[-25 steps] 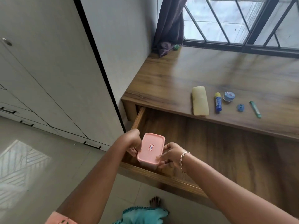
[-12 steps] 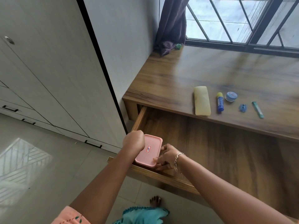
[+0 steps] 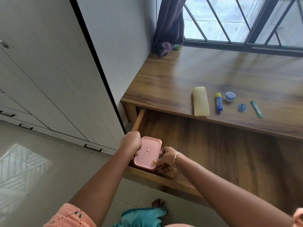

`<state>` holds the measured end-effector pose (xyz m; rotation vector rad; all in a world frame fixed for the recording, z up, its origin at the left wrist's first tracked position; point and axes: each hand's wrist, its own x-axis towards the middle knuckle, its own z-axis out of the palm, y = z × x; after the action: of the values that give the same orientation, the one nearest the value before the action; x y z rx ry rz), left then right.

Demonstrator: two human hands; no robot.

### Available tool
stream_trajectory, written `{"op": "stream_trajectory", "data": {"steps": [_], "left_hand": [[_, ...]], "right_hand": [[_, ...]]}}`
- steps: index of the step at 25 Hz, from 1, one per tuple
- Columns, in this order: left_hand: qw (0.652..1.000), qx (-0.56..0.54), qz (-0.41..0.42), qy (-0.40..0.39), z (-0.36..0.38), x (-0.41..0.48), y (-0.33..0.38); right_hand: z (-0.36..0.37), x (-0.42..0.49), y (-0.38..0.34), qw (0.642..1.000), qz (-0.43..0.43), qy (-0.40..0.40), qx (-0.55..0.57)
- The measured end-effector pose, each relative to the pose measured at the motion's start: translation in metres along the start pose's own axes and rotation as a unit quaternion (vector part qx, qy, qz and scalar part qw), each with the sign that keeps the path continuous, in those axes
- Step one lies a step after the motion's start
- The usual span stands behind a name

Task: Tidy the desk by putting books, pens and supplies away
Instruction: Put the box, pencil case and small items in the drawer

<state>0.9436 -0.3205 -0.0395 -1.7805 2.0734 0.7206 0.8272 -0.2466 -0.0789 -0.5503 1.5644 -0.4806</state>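
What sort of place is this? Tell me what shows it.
Probably a bedroom or study at home: a long wooden desk under a barred window, tall white wardrobe doors beside it, and a blue glue stick on top.

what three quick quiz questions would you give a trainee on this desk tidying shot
1. Fill in: the left hand and right hand hold the pink box at the front corner of the open ____.
2. On the desk top, what lies right beside the yellow case? A glue stick, B sharpener, C round tub.
3. True or false: the pink box's lid is off.
Key: 1 drawer; 2 A; 3 false.
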Motion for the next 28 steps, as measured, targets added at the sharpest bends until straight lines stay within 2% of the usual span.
{"op": "stream_trajectory", "data": {"steps": [2, 5, 10, 15, 17, 20, 24, 28], "left_hand": [[0.999, 0.021, 0.014, 0.03, -0.001, -0.008, 0.003], [0.991, 0.09, 0.036, 0.093, -0.002, -0.019, 0.008], [0.966, 0.133, 0.067, 0.21, -0.006, -0.03, 0.032], [0.929, 0.084, 0.206, 0.297, -0.001, -0.025, 0.065], [0.909, 0.091, 0.281, 0.295, -0.002, -0.011, 0.08], [0.886, 0.159, 0.359, 0.246, -0.009, 0.008, 0.106], [0.858, 0.206, 0.408, 0.235, -0.027, 0.032, 0.138], [0.824, 0.243, 0.455, 0.236, -0.045, 0.065, 0.165]], "right_hand": [[-0.002, 0.002, 0.0, 0.998, -0.015, 0.018, -0.055], [-0.006, 0.003, 0.002, 0.98, -0.059, 0.089, -0.171], [-0.031, -0.019, 0.011, 0.908, -0.138, 0.264, -0.294], [-0.064, -0.041, 0.02, 0.844, -0.183, 0.393, -0.317], [-0.078, -0.046, 0.017, 0.827, -0.192, 0.436, -0.298], [-0.1, -0.05, 0.003, 0.812, -0.198, 0.486, -0.256], [-0.127, -0.044, -0.025, 0.791, -0.188, 0.53, -0.24], [-0.149, -0.028, -0.056, 0.802, -0.131, 0.52, -0.264]]}}
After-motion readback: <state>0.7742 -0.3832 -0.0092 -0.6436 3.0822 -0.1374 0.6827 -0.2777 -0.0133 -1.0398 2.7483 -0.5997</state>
